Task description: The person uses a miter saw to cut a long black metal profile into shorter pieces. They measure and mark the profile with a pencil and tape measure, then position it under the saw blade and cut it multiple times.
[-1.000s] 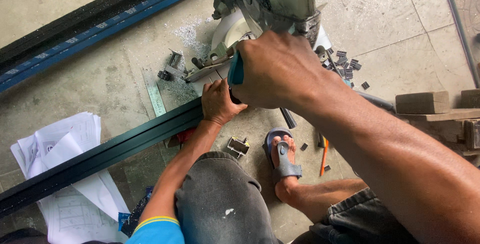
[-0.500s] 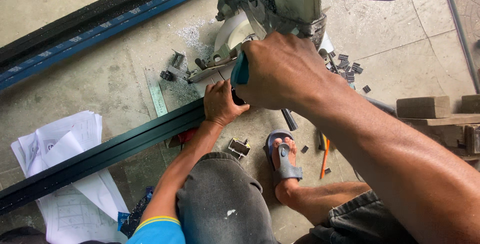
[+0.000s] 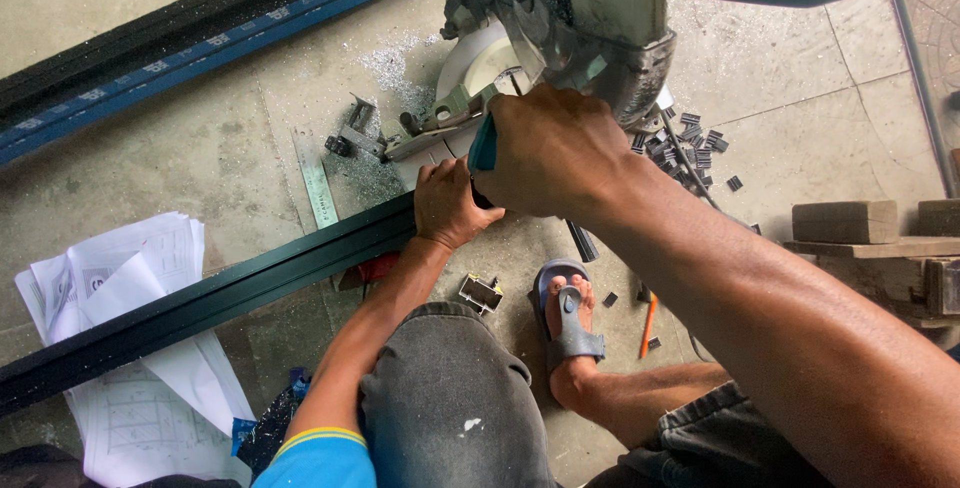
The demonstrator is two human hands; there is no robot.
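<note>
My right hand (image 3: 545,153) is closed around the teal handle (image 3: 482,151) of a mitre saw (image 3: 560,23) that stands on the concrete floor. My left hand (image 3: 450,205) presses down on the near end of a long dark green metal profile (image 3: 220,298), which runs from the lower left up to the saw's base. The saw's white blade guard (image 3: 475,63) sits just beyond my hands. The blade itself is hidden behind the saw head.
Another dark and blue profile (image 3: 200,33) lies at the upper left. A steel ruler (image 3: 316,186), paper drawings (image 3: 120,278), several small metal offcuts (image 3: 690,143), a cut piece (image 3: 481,293), an orange pencil (image 3: 648,323), wooden blocks (image 3: 845,220) and my sandalled foot (image 3: 568,323) surround me.
The view has shifted slightly; both hands keep their hold on the saw handle and the profile, with the saw head much where it was.
</note>
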